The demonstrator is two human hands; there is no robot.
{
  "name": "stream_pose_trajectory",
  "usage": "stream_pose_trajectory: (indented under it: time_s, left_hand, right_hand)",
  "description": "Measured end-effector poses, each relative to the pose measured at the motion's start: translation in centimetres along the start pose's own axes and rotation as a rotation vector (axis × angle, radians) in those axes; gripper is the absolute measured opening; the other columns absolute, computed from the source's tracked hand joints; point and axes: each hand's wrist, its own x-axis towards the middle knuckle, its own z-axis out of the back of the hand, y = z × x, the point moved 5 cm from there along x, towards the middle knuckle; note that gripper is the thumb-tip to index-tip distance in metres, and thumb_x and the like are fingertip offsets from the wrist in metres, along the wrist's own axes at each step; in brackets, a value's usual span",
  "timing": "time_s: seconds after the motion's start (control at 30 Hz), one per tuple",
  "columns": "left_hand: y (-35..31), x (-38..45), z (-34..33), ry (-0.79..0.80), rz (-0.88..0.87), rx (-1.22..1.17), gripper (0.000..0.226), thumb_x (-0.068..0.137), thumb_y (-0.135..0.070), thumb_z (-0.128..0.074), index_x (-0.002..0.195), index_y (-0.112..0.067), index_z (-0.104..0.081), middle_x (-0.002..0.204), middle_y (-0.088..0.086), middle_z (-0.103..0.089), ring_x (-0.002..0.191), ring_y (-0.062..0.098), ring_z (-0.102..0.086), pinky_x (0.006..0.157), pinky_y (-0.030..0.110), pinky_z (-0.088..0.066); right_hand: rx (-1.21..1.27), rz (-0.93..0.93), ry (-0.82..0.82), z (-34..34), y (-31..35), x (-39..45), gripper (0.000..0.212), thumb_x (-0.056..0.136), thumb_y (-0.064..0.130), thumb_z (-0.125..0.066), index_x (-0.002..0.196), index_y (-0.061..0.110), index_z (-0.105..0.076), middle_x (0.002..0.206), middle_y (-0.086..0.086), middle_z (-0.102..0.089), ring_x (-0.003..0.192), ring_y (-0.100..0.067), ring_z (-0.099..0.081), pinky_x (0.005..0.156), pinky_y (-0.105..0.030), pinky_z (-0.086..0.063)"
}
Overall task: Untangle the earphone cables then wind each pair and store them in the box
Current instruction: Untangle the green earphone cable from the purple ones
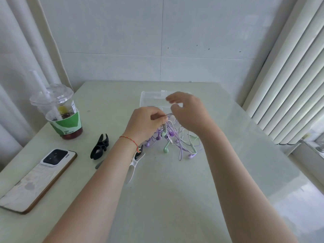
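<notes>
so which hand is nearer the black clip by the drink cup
Left. The left hand is up and to the right of the black clip, pinching the earphone cables. The right hand is farther right, beyond the tangle, in front of the clear box.

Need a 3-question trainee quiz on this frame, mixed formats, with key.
1. True or false: the left hand pinches a cable of the tangled purple and green earphones, lifting the bundle.
2. Which lies nearest the white smartphone? A) clear plastic storage box B) black hair claw clip C) green earbud
3. Fill in: the lidded plastic drink cup with green sleeve stands on the table's ____ side.

Key: 1 true; 2 B; 3 left.
</notes>
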Motion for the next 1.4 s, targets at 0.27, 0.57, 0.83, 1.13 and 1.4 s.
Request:
stream_pose_trajectory:
  time_s: [0.27,0.57,0.83,1.13,1.4]
  left_hand:
    - [-0.2,0.1,-0.3,0.049,0.022,-0.110,0.007,0.081,-0.025,-0.077,0.082,-0.030,-0.071,0.076,-0.007,-0.071,0.069,0.007,-0.064,0.067,0.013,-0.046]
    - [0.8,0.1,0.1,0.109,0.136,-0.267,0.015,0.086,-0.002,-0.068,0.091,-0.016,-0.068,0.073,0.001,-0.062,0.058,0.020,-0.054,0.059,0.031,-0.048]
    - [3.9,0.2,2.2,-0.159,0.403,-0.181,0.041,0.081,0.005,-0.035,0.101,-0.018,-0.063,0.067,0.004,-0.058,0.043,0.013,-0.056,0.046,0.025,-0.047]
    - [0.2,0.2,0.8,-0.060,0.075,-0.096,0.028,0.081,-0.007,-0.060,0.094,-0.029,-0.069,0.100,-0.003,-0.064,0.083,0.003,-0.056,0.074,0.009,-0.039]
    - [-0.1,-0.2,-0.7,0.221,0.106,-0.247,0.025,0.084,-0.021,-0.074,0.103,-0.034,-0.064,0.082,-0.005,-0.071,0.069,0.010,-0.066,0.076,0.027,-0.050]
  right_hand:
    - [-0.153,-0.055,0.233,-1.6,-1.3,0.1,0.029,0.092,0.010,-0.042,0.110,0.016,-0.064,0.093,0.002,-0.056,0.082,-0.016,-0.049,0.055,-0.014,-0.033]
    - [-0.143,-0.117,0.035,0.2,-2.8,0.6,0.026,0.088,0.005,-0.044,0.093,0.009,-0.069,0.096,-0.001,-0.064,0.088,-0.016,-0.051,0.068,-0.025,-0.035]
    - [-0.042,-0.234,-0.313,3.0,-3.5,0.6,0.018,0.087,0.011,-0.045,0.087,0.008,-0.063,0.069,0.005,-0.054,0.068,-0.017,-0.049,0.050,-0.016,-0.034]
    - [0.018,-0.081,0.014,1.0,-1.7,0.2,0.012,0.080,0.015,-0.058,0.079,0.016,-0.070,0.064,0.012,-0.057,0.058,-0.003,-0.049,0.055,-0.016,-0.038]
    - [0.395,0.000,-0.364,3.3,-0.5,0.1,0.007,0.091,0.012,-0.053,0.088,0.014,-0.059,0.065,0.001,-0.052,0.071,-0.030,-0.061,0.058,-0.025,-0.042]
